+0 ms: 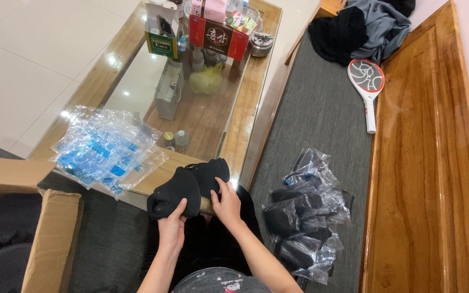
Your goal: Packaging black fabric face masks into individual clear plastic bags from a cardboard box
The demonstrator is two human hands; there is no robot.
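Two hands meet over the lap at the near edge of a glass-topped table (245, 103); the left hand (172, 225) is closed round the lower edge of a black fabric piece (176, 192), thumb on top and fingers hidden beneath; the right hand (227, 205) has its fingers curled onto a second black piece (208, 173), which lies just behind the first and overlaps it; so two pieces, touching one another, one in each grip, held above the table's wooden rim; whether more lie folded under them I cannot tell; left of the hands, on the table corner, a loose heap of clear plastic bags (104, 149) with blue patches, too crumpled to count; right of the hands, on the grey bench cushion (321, 108), a pile of bagged black pieces (302, 217), perhaps five or six, the count unsure since they overlap; one cardboard box (50, 244) stands open at the lower left, well apart from the hands, dark stuff inside; at the far end of the table, one red box (218, 33) and one green box (161, 43) stand among bottles; on the bench farther off, one racket-shaped swatter (367, 87) lies flat, and beyond it a heap of dark clothes (365, 24); a wooden ledge (424, 163) runs along the right.
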